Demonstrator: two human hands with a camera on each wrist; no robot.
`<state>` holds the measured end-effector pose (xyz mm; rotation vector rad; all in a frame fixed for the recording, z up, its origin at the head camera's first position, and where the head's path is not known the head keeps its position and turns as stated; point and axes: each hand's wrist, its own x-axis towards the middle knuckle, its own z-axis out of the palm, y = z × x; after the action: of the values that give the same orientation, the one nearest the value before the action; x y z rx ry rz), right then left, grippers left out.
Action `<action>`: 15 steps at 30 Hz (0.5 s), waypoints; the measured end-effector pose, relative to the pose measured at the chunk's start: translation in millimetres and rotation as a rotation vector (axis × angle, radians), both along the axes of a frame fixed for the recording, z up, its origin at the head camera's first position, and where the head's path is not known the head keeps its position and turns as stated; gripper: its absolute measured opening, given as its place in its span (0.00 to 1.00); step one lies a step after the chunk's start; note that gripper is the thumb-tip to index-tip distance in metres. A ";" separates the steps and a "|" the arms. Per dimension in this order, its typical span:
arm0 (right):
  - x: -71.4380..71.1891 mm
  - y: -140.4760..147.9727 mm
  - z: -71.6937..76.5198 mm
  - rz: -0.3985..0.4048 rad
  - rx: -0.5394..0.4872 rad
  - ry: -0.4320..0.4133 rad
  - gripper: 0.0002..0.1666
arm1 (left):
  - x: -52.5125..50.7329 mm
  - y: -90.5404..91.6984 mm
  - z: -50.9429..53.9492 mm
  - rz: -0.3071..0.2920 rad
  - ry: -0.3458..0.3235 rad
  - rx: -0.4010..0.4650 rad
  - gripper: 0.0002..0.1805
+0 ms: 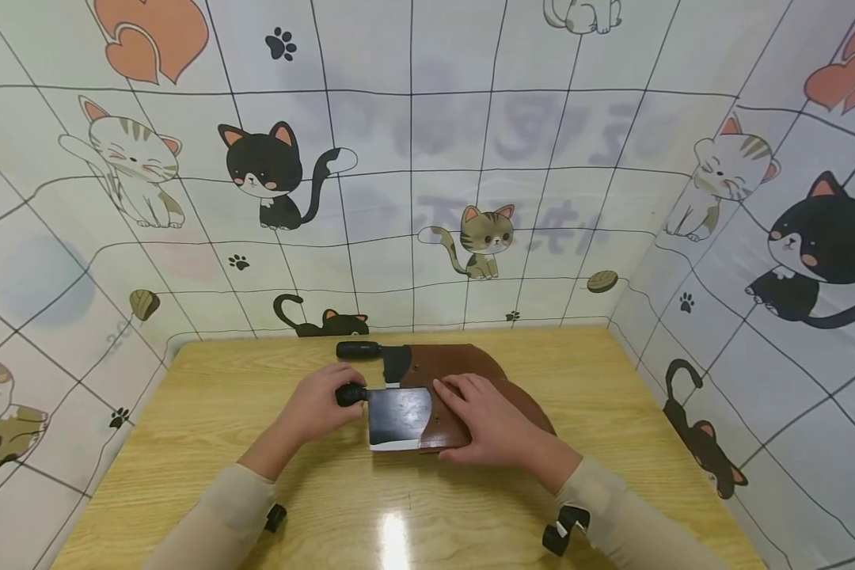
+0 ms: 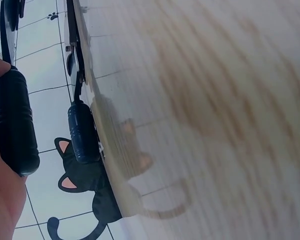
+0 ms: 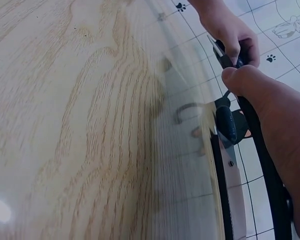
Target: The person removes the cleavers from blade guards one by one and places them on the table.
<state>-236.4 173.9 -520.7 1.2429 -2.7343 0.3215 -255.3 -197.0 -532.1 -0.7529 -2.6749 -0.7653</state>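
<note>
A cleaver (image 1: 399, 417) with a broad dark blade is held above the table, its front part inside a brown leather sheath (image 1: 445, 429). My left hand (image 1: 322, 402) grips its black handle (image 2: 16, 120) at the left. On the right, my right hand (image 1: 497, 426) holds the sheath, thumb along one edge, the fingers partly hidden in the right wrist view. Behind it lies a second cleaver (image 1: 397, 362), also in a brown sheath (image 1: 450, 358), its black handle (image 2: 83, 132) pointing left. The nearer sheath partly covers this one.
The wooden table (image 1: 256, 368) carries both cleavers near its back edge. A white cloth wall (image 1: 413, 127) printed with cats and grid lines stands behind it and at both sides. Black wrist straps (image 1: 557, 540) hang at my sleeves.
</note>
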 end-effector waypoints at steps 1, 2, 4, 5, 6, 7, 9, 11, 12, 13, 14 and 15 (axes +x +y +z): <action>-0.1 0.5 0.0 0.000 -0.005 -0.002 0.69 | -0.2 -0.8 -0.1 0.002 -0.002 -0.003 0.17; -0.1 1.1 -0.1 0.001 -0.003 0.005 0.69 | -0.6 -1.9 -0.5 0.005 -0.004 -0.008 0.17; 0.0 2.4 0.0 0.003 -0.006 0.012 0.69 | 0.0 -3.4 0.3 0.004 -0.009 -0.006 0.17; 0.2 3.0 0.1 0.004 -0.005 0.016 0.69 | 0.2 -3.9 0.7 0.002 -0.009 -0.005 0.16; 0.3 3.5 0.0 0.007 -0.007 0.019 0.69 | 0.5 -4.2 1.2 0.000 -0.010 -0.002 0.17; 0.3 4.0 -0.2 0.009 -0.010 0.021 0.69 | 0.7 -4.5 1.7 -0.003 -0.010 0.002 0.17; -0.1 4.6 -0.9 0.009 -0.011 0.017 0.69 | 1.2 -4.9 2.9 -0.005 -0.015 0.009 0.17; -0.4 5.0 -1.3 0.006 -0.009 0.012 0.69 | 1.2 -4.7 3.5 -0.001 -0.020 0.010 0.17; -0.7 5.1 -1.6 0.005 -0.008 0.010 0.69 | 1.0 -4.7 3.6 0.003 -0.024 0.007 0.17; -0.8 5.3 -1.7 0.003 -0.006 0.007 0.68 | 1.1 -4.7 3.7 0.007 -0.026 0.005 0.16; -0.8 5.5 -1.7 0.006 -0.004 0.009 0.68 | 1.0 -4.7 3.6 0.010 -0.025 0.002 0.16; -0.5 5.7 -1.6 0.009 -0.002 0.012 0.68 | 1.1 -4.5 3.8 0.011 -0.027 0.000 0.16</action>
<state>-237.0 179.6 -522.3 1.2522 -2.7186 0.3164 -254.3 -201.5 -528.4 -0.7320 -2.7009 -0.7783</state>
